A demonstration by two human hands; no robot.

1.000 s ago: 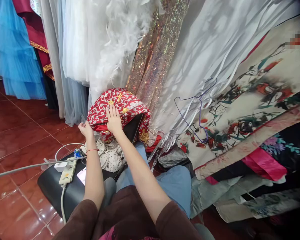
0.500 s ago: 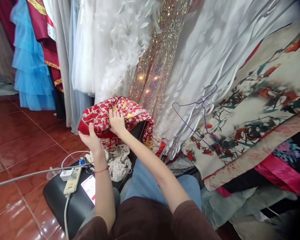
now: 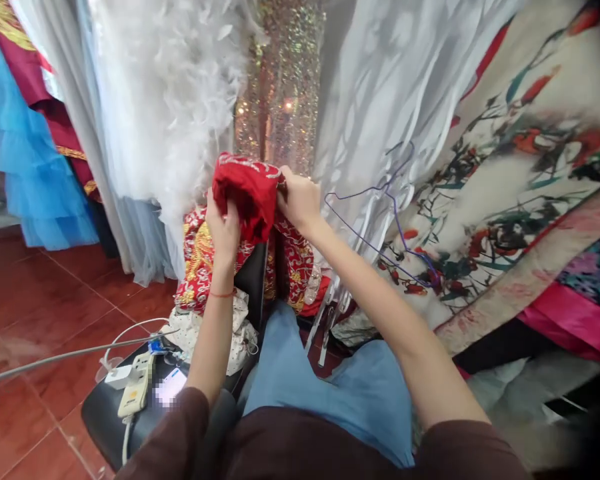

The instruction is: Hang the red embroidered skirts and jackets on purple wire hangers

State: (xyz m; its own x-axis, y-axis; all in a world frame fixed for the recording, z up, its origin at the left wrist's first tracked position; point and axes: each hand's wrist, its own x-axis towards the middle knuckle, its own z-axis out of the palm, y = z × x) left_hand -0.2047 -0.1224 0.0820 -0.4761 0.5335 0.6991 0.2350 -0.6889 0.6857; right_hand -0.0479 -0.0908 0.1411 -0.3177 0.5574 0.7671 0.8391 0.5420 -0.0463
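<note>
A red garment [image 3: 200, 257] with silver and gold embroidery hangs over a black chair's edge. One part of it is raised, and its plain red inside shows as a round opening. My left hand [image 3: 223, 223] grips the opening's left side, with the fingers partly inside the cloth. At the right side, my right hand [image 3: 299, 200] is closed on the fabric; its fingertips are hidden behind the cloth. A white dotted cloth [image 3: 240, 333] lies below the garment, beside my left forearm.
On the black seat [image 3: 100, 420] are a power strip [image 3: 136, 387] with cables and a phone [image 3: 170, 387]. A purple hanger [image 3: 387, 190] and white hangers hang at the right. Dresses [image 3: 165, 87] line the back, and a floral garment [image 3: 520, 187] hangs at the right.
Both hands have moved up and right, raising part of the red garment and turning its opening into view. My right hand has shifted from the garment's top to the opening's right side.
</note>
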